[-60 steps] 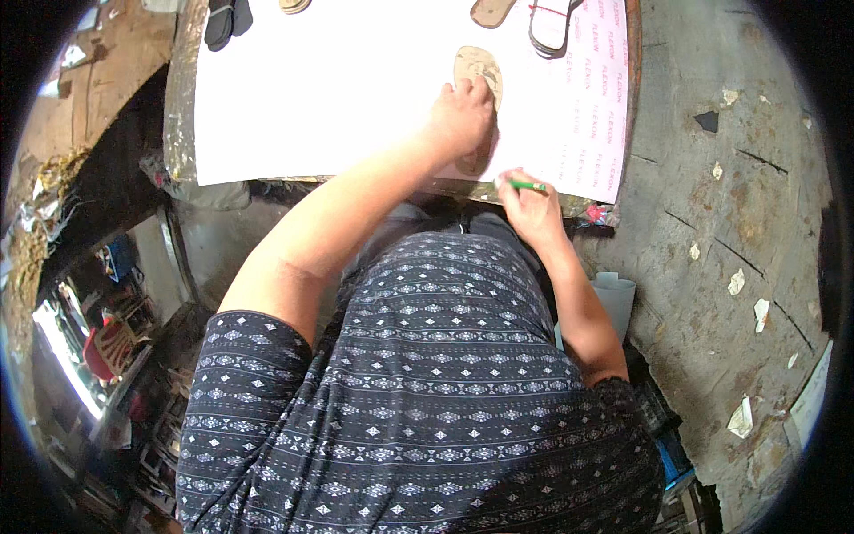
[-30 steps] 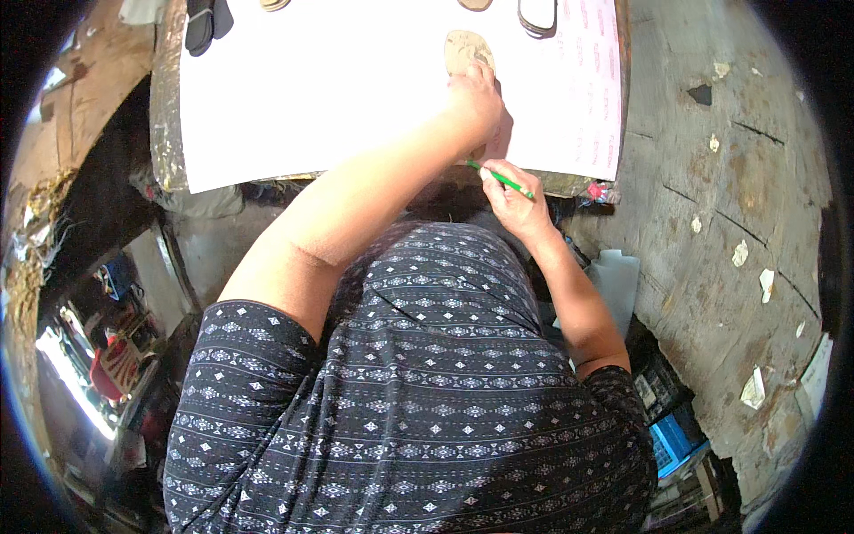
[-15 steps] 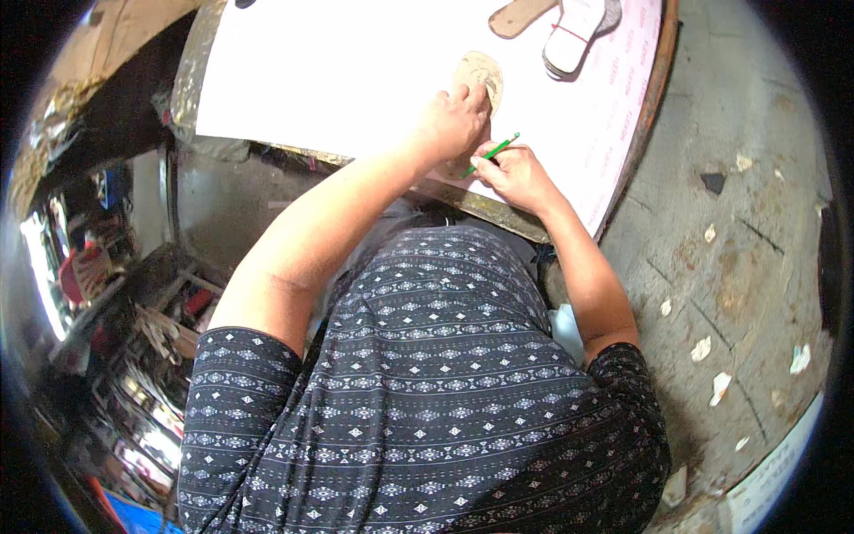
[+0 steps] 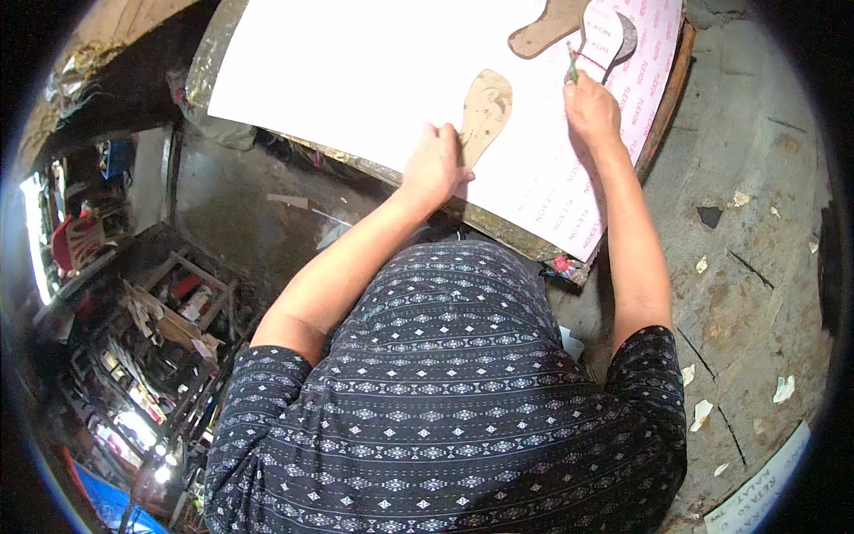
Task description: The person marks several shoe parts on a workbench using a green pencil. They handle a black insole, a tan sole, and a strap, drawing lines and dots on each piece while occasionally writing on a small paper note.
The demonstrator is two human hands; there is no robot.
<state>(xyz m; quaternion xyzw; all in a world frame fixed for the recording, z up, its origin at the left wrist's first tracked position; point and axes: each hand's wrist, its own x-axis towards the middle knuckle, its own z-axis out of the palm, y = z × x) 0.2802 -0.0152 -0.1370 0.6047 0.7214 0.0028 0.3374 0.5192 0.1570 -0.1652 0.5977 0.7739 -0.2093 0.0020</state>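
Observation:
A tan sole-shaped template (image 4: 487, 102) with dark smudges lies on a large white sheet (image 4: 338, 89) printed in pink along its right side. My left hand (image 4: 431, 165) is closed on the template's near end, thumb and fingers at its edge. Farther right, my right hand (image 4: 593, 107) grips a green pencil (image 4: 573, 67), which points up and away from me. That hand is just in front of a bundle of white sole-shaped pieces (image 4: 602, 34) tied with a red band. Beside the bundle is a brown sole template (image 4: 544, 34).
The sheet rests on a worn worktable (image 4: 498, 227) with a rough front edge. On the right, a concrete floor (image 4: 756, 311) is littered with white scraps (image 4: 784, 389). Cluttered wooden racks (image 4: 182, 294) stand low on the left, near a red chair (image 4: 74, 240).
My right hand has moved away and to the right with the pencil, from the template to the bundle. My left hand has slid toward the template's near end, uncovering more of it.

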